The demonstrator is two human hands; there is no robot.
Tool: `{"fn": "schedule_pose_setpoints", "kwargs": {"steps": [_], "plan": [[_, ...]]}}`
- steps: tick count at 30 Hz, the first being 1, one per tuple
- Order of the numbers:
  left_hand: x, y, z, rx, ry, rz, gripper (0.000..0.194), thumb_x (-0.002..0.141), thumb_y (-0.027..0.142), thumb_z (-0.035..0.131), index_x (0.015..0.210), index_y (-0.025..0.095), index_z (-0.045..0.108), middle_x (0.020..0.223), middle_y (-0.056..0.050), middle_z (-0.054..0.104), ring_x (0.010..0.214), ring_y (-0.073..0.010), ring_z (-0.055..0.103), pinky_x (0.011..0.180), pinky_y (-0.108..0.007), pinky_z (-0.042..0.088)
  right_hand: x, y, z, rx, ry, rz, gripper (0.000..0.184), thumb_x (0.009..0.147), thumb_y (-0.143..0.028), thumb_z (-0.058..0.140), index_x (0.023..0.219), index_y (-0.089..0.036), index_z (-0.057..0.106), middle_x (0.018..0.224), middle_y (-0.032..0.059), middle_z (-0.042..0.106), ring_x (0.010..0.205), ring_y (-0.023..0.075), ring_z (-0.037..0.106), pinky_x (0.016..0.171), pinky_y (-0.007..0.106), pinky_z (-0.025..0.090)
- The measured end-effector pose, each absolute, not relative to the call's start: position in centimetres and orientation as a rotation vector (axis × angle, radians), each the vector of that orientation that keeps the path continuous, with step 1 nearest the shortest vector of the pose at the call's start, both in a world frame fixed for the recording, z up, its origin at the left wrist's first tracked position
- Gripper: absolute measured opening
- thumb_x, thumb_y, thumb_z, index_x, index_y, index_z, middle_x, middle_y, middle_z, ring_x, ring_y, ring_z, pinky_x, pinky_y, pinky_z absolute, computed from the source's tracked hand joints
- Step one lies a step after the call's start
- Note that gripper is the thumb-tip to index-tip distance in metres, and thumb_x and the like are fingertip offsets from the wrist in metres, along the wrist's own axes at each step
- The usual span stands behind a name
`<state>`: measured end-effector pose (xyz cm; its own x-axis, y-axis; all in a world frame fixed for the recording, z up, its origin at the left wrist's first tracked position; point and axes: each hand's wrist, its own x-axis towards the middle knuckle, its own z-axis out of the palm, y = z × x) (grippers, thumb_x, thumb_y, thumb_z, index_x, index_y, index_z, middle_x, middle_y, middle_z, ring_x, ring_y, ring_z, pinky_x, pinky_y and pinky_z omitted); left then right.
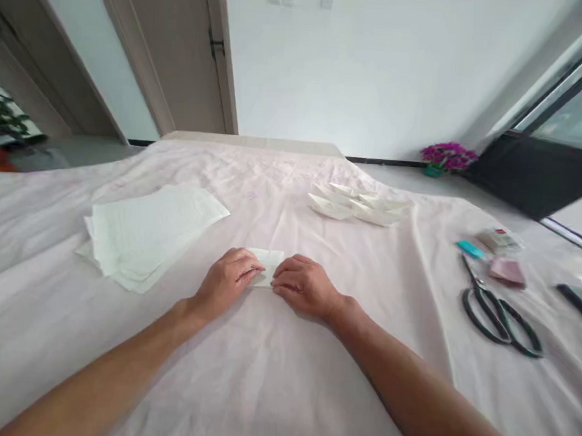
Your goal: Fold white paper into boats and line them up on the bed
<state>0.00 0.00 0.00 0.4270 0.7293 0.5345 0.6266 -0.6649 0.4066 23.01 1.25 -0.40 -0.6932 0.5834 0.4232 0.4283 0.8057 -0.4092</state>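
Forearms (404, 373), folded paper (268, 261) between left grip (228, 276) and right grip (307, 285), touching both

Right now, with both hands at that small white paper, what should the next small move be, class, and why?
Probably a gentle press along the small white paper with the right hand, while the left hand steadies it. Each hand has its fingers at one side of the paper, and the folded paper shapes farther up the cloth suggest that creases matter.
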Motion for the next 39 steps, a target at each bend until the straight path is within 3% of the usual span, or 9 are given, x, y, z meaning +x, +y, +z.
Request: {"fn": "schedule_pose_setpoints", "kwargs": {"steps": [4,11,15,21,29,39], "plan": [[-1.4,-2.2,-0.2,2.731,1.084,0.954,0.021,0.094,0.012,0.051,0.106,0.018,0.066,0.097,-0.005,0.071,0.092,-0.0164,0.065,0.083,-0.031,0.054,22.9,1.2,-0.2,-0.751,-2.433,0.372,0.010,0.087,-0.020,0.062,0.085,-0.023,0.072,0.095,0.0020,0.070,0.082,0.0162,0.059,0.080,0.031,0.046],[-1.3,-4.2,-1.0,3.111,1.120,0.595,0.038,0.092,0.004,0.041,0.127,0.009,0.057,0.125,-0.015,0.064,0.115,-0.0251,0.061,0.099,-0.041,0.051,22.7,1.1,0.0,-0.763,-2.434,0.348,0.013,0.087,-0.019,0.060,0.086,-0.023,0.073,0.094,0.0030,0.070,0.083,0.0168,0.060,0.080,0.031,0.046],[-0.7,-4.7,-0.8,3.111,1.211,0.472,0.038,0.093,0.017,0.052,0.130,0.008,0.054,0.132,-0.018,0.060,0.121,-0.0275,0.058,0.103,-0.043,0.048,22.6,1.1,0.1,-0.765,-2.415,0.364,0.014,0.087,-0.018,0.060,0.086,-0.022,0.073,0.094,0.0038,0.069,0.084,0.0170,0.060,0.081,0.032,0.047],[0.6,-5.8,0.5,3.011,1.344,0.264,0.064,0.084,0.043,0.067,0.138,0.016,0.047,0.140,-0.020,0.051,0.129,-0.0328,0.050,0.109,-0.047,0.041,22.3,1.1,0.1,-0.812,-2.378,0.399,0.011,0.083,-0.016,0.063,0.083,-0.021,0.072,0.090,0.0039,0.068,0.083,0.0175,0.059,0.081,0.032,0.047],[1.4,-5.6,0.9,3.002,1.433,0.168,0.062,0.085,0.045,0.065,0.136,0.015,0.050,0.138,-0.020,0.053,0.129,-0.0317,0.050,0.108,-0.045,0.041,22.3,1.5,0.0,-0.814,-2.339,0.539,0.012,0.081,-0.010,0.063,0.082,-0.020,0.070,0.087,0.0025,0.068,0.085,0.0165,0.060,0.084,0.032,0.045],[2.4,-5.5,0.3,3.010,1.488,0.145,0.066,0.086,0.048,0.063,0.137,0.007,0.049,0.142,-0.024,0.048,0.133,-0.0341,0.045,0.109,-0.046,0.041,22.5,1.8,0.3,-0.831,-2.366,0.626,0.023,0.078,-0.006,0.060,0.095,-0.020,0.068,0.094,0.0026,0.067,0.090,0.0173,0.059,0.088,0.033,0.043]]}}
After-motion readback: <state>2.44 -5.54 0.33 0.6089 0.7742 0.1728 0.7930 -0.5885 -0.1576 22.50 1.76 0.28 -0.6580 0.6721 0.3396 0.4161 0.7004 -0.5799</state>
